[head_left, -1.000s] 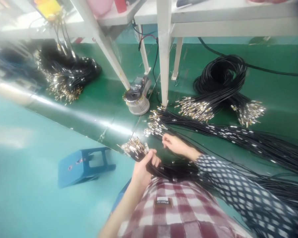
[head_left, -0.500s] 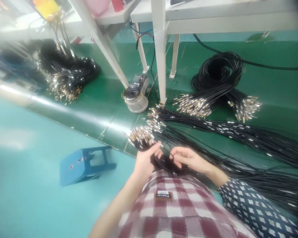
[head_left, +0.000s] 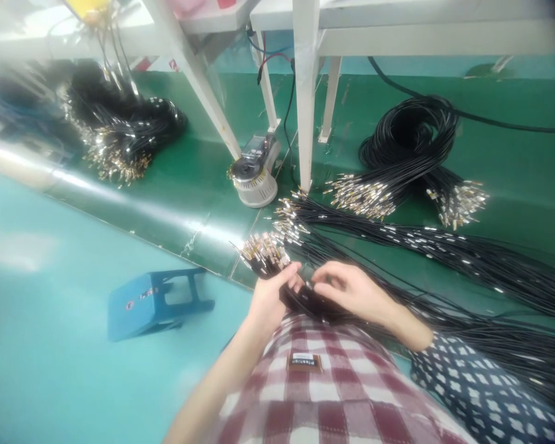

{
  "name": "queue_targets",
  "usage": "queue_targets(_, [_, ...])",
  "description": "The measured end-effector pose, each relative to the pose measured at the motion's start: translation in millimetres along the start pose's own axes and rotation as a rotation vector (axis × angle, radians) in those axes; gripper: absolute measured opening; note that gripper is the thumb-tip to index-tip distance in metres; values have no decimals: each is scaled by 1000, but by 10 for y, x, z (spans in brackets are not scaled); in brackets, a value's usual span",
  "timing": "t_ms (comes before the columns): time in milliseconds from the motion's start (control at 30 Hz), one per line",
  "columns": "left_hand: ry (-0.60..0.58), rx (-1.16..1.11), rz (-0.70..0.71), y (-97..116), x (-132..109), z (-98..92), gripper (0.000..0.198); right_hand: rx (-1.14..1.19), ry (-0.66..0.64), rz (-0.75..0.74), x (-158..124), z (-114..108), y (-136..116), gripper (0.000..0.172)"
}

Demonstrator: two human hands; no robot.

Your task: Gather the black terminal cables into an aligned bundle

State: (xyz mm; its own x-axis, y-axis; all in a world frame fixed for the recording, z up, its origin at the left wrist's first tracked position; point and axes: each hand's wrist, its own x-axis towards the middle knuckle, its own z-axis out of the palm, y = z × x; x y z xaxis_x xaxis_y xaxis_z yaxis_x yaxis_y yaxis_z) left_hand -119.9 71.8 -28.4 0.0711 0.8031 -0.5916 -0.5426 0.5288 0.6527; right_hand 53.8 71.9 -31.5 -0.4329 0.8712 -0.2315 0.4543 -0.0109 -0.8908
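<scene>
My left hand [head_left: 272, 296] is wrapped round a bundle of black cables [head_left: 266, 266] just below their metal-tipped ends, which point up and to the left. To its right, my right hand [head_left: 345, 287] has its fingers curled and pinched close to the same cables; what lies between its fingertips is too small to make out. The rest of the bundle passes below both hands, in front of the checked apron [head_left: 346, 370]. Long black cables [head_left: 425, 240] with metal ends and small pale pieces along them stretch away to the right.
Coiled black cables [head_left: 409, 142] lie at the back right, another cable heap [head_left: 129, 132] at the back left. A round grey-white device [head_left: 254, 179] stands by the white table legs [head_left: 306, 105]. A blue stool [head_left: 136, 305] is at the left.
My right hand has moved slightly left and up, closer to my left hand, and its fingers have curled differently. My left hand keeps its hold on the bundle. The view has shifted a little.
</scene>
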Motion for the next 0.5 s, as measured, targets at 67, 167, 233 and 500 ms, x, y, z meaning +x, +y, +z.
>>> queue_targets(67, [8, -14, 0, -10, 19, -25, 22, -137, 82, -41, 88, 45, -107, 22])
queue_targets(167, [25, -45, -4, -22, 50, -51, 24, -207, 53, -57, 73, 98, -103, 25])
queue_targets(233, [33, -74, -4, -27, 68, -63, 23, -236, -16, -77, -50, 87, 6, 29])
queue_targets(500, [20, -72, -28, -21, 100, -82, 21, -108, -12, -60, -238, -6, 174, 24])
